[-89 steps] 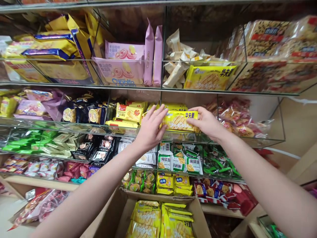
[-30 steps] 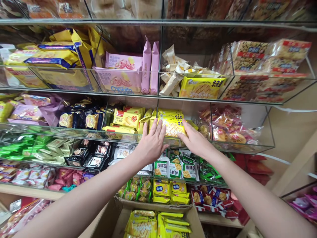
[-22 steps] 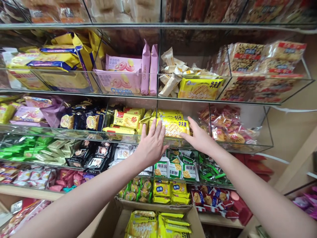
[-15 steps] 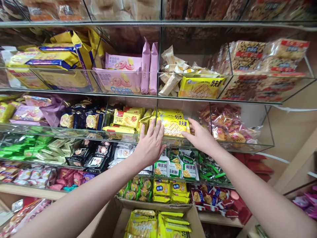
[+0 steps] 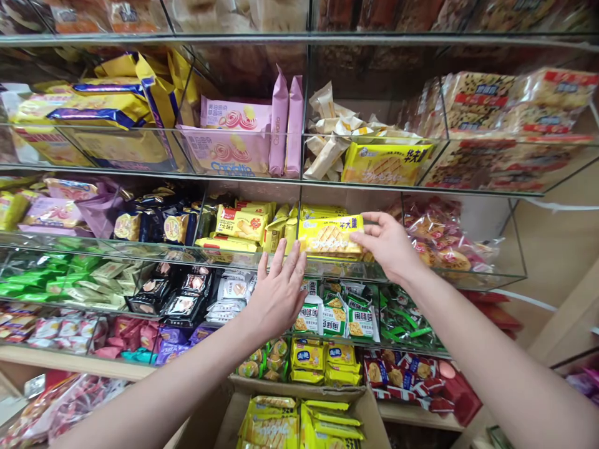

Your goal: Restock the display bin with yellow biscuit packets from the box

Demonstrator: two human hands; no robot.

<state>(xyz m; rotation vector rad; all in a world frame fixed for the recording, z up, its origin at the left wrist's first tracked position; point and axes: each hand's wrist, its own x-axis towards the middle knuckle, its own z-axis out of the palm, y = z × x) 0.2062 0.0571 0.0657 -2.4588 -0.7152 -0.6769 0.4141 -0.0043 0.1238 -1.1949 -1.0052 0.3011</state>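
A yellow waffle biscuit packet (image 5: 330, 236) is pinched at its right end between the thumb and fingers of my right hand (image 5: 390, 246). It is in the clear shelf compartment, in front of more yellow waffle packets (image 5: 322, 212). My left hand (image 5: 279, 290) holds nothing; its fingers are stretched out just below and left of the packet, near the front edge of the clear shelf bin (image 5: 262, 257). Left of the waffle packets, yellow and red biscuit packs (image 5: 243, 223) fill the adjoining compartment.
Below my arms stands an open cardboard box (image 5: 369, 408) holding yellow waffle packets (image 5: 274, 424). Green and white snack bags (image 5: 333, 315) lie one tier down. Bagged pastries (image 5: 440, 240) are to the right. Above, a large yellow waffle pack (image 5: 386, 163) leans behind clear panelling.
My left hand has dropped down, away from the packet's left end. My right hand now grips the right end, and the packet sits slightly higher and farther from the row behind.
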